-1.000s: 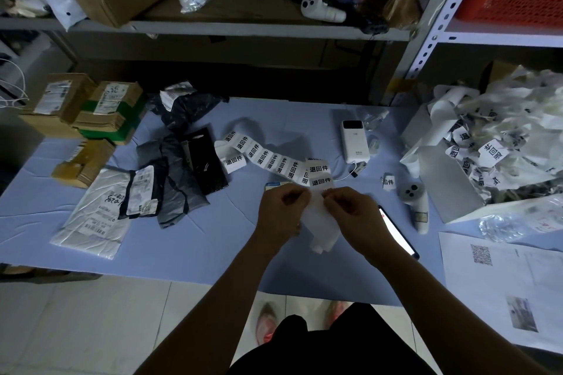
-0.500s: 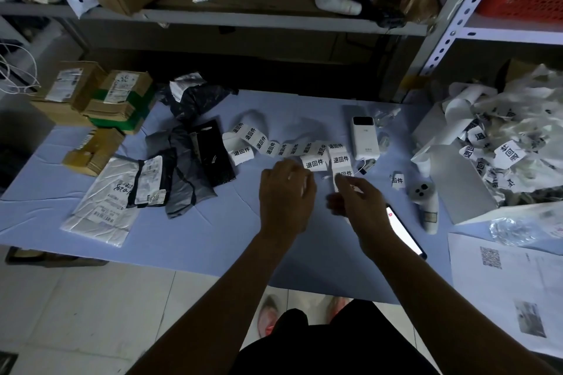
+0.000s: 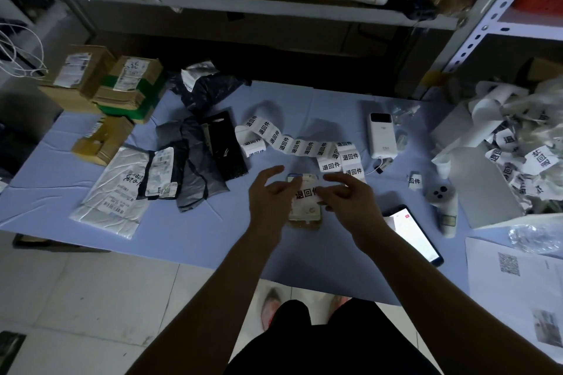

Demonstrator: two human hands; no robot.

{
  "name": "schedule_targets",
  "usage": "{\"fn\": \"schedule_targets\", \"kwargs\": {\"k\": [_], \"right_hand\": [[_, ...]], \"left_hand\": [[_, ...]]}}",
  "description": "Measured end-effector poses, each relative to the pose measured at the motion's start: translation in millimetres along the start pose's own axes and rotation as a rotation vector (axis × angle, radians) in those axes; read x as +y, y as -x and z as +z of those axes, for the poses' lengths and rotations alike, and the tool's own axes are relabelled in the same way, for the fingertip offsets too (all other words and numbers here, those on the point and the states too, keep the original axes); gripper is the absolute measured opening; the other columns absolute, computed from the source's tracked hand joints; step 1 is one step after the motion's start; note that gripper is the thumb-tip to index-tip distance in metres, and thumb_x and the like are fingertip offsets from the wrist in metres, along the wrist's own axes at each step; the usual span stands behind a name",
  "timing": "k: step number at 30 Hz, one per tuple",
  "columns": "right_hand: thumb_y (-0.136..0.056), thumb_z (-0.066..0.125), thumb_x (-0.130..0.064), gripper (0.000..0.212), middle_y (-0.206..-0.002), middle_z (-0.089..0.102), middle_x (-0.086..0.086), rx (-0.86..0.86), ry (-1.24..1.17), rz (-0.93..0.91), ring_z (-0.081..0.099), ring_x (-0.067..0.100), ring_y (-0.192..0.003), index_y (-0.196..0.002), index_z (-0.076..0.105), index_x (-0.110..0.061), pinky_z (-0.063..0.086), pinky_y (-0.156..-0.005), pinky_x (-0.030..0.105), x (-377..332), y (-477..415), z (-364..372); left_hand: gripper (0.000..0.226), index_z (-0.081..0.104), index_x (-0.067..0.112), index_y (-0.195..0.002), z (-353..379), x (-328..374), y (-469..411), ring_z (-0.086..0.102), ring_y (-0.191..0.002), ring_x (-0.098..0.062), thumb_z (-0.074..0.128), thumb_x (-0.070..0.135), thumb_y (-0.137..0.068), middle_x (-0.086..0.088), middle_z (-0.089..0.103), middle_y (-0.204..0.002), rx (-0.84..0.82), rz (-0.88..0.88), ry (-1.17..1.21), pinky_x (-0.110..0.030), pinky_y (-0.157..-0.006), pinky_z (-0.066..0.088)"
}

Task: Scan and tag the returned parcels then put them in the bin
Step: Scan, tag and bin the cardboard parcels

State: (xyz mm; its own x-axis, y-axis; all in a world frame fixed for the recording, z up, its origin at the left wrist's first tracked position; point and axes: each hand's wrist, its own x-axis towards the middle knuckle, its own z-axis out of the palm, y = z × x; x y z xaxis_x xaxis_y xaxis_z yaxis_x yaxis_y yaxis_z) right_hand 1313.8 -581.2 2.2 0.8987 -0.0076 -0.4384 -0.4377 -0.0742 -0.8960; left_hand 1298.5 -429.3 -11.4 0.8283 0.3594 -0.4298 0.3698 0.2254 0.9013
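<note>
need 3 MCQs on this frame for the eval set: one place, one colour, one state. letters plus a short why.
1. Where is the loose return label?
A. inside a cardboard box
B. between the left hand and the right hand, over the small parcel
C. on the floor

2. What colour is the power bank?
A. red
B. green
C. white

3. The phone is:
A. face up, screen lit
B. face up, screen dark
C. face down

Answers:
1 B: its black print shows between the two hands, with the parcel below it.
2 C: its casing is white, just right of the label strip.
3 A: a bright screen faces up beside the right hand.
</note>
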Motion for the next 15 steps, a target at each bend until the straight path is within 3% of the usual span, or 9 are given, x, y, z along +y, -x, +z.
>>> {"fn": "schedule_targets", "kwargs": {"k": [2,6,8,11,15], "right_hand": [[-0.089,0.075,-0.006,0.029,-0.095,0.077,0.012,0.006,0.046,0.007,0.076,0.014,-0.079,-0.117,0.067,-0.007,0.06,-0.066,0.025,7.3,-3.6,11.0],[-0.086,0.078,-0.011,0.023,-0.1,0.077,0.014,0.149,0.219,0.034,0.076,0.023,-0.082,-0.107,0.068,-0.012,0.063,-0.077,0.04,21.8,-23.9,37.9],[-0.087,0.075,-0.015,0.022,-0.102,0.075,0.013,0.206,0.572,-0.103,0.072,0.027,-0.091,-0.108,0.068,-0.013,0.058,-0.08,0.033,30.5,-37.5,51.0],[-0.097,0.06,-0.021,0.021,-0.099,0.071,0.012,0.111,0.964,-0.22,0.069,0.031,-0.092,-0.117,0.062,-0.016,0.047,-0.072,0.03,45.7,-51.2,70.3],[-0.096,0.057,-0.022,0.009,-0.096,0.068,0.008,0.081,1.1,-0.215,0.068,0.031,-0.09,-0.104,0.06,-0.019,0.045,-0.069,0.032,62.1,-57.2,85.5]], "left_hand": [[0.025,0.069,0.014,-0.107,-9.0,-2.4,-14.1,0.076,-0.073,-0.014,0.079,0.008,-0.085,-0.009,0.076,-0.079,0.021,0.044,-0.114,-0.017,-0.051,0.052],[0.011,0.07,0.01,-0.095,-21.5,-16.3,-38.6,0.074,-0.077,-0.014,0.078,0.011,-0.087,-0.007,0.075,-0.084,0.001,0.302,-0.486,-0.022,-0.059,0.058],[0.003,0.07,0.008,-0.09,-23.8,-26.1,-51.3,0.071,-0.078,-0.016,0.072,0.009,-0.091,-0.006,0.073,-0.083,-0.042,0.417,-0.63,-0.025,-0.061,0.057],[0.01,0.068,-0.001,-0.084,-22.8,-45.2,-68.9,0.066,-0.075,-0.031,0.062,0.0,-0.092,-0.017,0.068,-0.081,-0.114,0.61,-0.87,-0.042,-0.066,0.053],[0.009,0.07,-0.004,-0.088,-25.3,-71.5,-75.6,0.064,-0.076,-0.037,0.061,-0.001,-0.09,-0.021,0.067,-0.084,-0.171,0.657,-0.965,-0.037,-0.066,0.047]]}}
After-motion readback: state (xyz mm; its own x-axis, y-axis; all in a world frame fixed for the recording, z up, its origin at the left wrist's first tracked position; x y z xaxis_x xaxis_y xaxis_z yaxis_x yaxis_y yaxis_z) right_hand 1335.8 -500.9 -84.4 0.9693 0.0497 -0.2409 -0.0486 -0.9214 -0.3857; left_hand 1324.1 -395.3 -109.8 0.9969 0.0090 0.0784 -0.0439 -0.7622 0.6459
